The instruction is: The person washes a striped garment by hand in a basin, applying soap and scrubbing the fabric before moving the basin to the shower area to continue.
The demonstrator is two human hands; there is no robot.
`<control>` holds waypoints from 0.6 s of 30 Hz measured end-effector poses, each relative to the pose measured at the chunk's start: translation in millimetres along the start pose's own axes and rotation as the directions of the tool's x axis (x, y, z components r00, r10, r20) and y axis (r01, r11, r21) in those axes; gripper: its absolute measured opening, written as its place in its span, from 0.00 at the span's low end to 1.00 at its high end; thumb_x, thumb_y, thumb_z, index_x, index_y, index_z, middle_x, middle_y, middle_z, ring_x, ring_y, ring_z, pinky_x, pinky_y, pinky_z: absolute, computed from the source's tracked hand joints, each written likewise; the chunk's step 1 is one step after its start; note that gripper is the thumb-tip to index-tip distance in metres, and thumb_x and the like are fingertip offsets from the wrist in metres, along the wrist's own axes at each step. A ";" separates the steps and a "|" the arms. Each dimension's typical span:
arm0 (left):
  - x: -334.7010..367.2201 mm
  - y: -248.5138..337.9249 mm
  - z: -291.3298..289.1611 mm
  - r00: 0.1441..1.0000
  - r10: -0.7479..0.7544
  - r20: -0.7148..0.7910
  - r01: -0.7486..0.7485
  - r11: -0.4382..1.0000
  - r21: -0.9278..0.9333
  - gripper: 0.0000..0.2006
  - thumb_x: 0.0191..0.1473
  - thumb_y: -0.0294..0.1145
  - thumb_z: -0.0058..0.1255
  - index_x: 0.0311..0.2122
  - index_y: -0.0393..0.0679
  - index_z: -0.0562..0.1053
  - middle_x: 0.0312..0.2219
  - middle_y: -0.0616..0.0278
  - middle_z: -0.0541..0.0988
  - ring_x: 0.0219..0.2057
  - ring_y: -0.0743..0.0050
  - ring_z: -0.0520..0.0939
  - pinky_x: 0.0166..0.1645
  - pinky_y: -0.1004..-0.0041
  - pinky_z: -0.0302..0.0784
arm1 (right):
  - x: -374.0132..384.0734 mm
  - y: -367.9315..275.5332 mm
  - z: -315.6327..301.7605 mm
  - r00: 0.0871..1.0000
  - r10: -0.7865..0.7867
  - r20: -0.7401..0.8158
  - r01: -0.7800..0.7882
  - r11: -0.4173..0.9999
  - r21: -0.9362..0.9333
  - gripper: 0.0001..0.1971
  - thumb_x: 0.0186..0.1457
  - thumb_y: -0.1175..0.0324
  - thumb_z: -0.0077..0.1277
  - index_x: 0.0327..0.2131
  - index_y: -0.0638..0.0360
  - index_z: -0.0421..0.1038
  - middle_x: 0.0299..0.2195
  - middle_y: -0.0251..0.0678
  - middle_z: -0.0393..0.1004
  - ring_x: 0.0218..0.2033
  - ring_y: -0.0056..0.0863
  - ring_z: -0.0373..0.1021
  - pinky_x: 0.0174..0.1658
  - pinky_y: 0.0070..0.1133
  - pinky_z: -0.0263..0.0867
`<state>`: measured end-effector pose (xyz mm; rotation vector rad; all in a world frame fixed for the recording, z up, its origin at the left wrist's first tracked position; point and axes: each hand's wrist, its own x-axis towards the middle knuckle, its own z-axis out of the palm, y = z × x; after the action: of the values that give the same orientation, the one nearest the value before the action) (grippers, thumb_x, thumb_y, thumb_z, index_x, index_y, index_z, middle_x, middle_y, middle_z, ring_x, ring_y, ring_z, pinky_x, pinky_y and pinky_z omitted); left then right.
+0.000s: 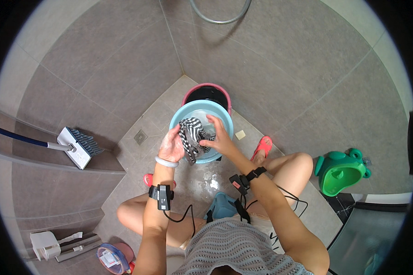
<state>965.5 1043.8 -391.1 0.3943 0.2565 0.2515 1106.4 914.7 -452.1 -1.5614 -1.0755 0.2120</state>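
Observation:
A black-and-white patterned cloth (192, 130), striped in one part and checked in another, is bunched over a light blue basin (173, 120). One end of it hangs down toward the basin's near rim. My left hand (171, 145), palm turned up and wet-looking, has its fingers against the cloth's left side and holds it; the fingertips are partly hidden by the fabric. On the right, my right hand (221, 136) curves over the basin with thumb and fingers spread wide, the thumb touching or very near the cloth. Whitish water shows in the basin.
Behind the basin stands a pink-rimmed tub (208, 86) with a dark inside. A pale block (240, 134) lies on the floor to the right, near my red slipper (263, 147). A green child's potty (342, 176) is further right; a flat mop (75, 149) leans left.

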 end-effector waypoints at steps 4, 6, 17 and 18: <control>6.5 0.3 -3.7 0.996 0.085 0.025 -0.088 0.980 0.176 0.18 0.54 0.29 0.43 0.49 0.36 0.61 0.43 0.53 0.71 0.44 0.62 0.74 0.49 0.63 0.71 | 3.5 9.0 2.9 0.890 0.139 0.434 -0.374 0.767 0.522 0.25 0.43 0.65 0.60 0.45 0.65 0.65 0.38 0.33 0.72 0.37 0.21 0.67 0.45 0.19 0.62; 6.3 1.8 -12.4 0.995 0.100 0.004 -0.099 0.976 0.196 0.20 0.53 0.29 0.45 0.51 0.39 0.59 0.44 0.55 0.70 0.45 0.62 0.73 0.49 0.62 0.71 | 0.0 11.4 -6.0 0.872 0.153 0.464 -0.360 0.844 0.398 0.16 0.48 0.67 0.55 0.40 0.65 0.69 0.35 0.30 0.72 0.36 0.16 0.66 0.42 0.17 0.62; 20.4 -54.6 -69.8 0.957 0.006 -0.289 0.000 1.000 0.023 0.19 0.55 0.48 0.40 0.45 0.46 0.65 0.40 0.60 0.73 0.41 0.65 0.75 0.44 0.63 0.74 | -13.5 -53.9 35.1 0.959 0.113 -0.261 -0.064 0.980 0.188 0.10 0.47 0.66 0.53 0.26 0.66 0.71 0.29 0.36 0.73 0.32 0.27 0.70 0.37 0.21 0.64; 24.4 -62.7 -73.6 0.918 0.070 -0.390 -0.044 0.996 0.076 0.17 0.57 0.47 0.38 0.43 0.45 0.66 0.38 0.60 0.74 0.40 0.67 0.75 0.43 0.65 0.74 | -14.0 -66.8 39.8 0.977 0.004 -0.211 0.024 0.991 0.131 0.10 0.45 0.67 0.55 0.25 0.66 0.72 0.29 0.38 0.73 0.32 0.31 0.70 0.37 0.22 0.64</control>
<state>978.7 1020.2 -487.1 0.4149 0.6511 0.3806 1038.6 925.9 -413.2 -1.4236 -0.8846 0.1057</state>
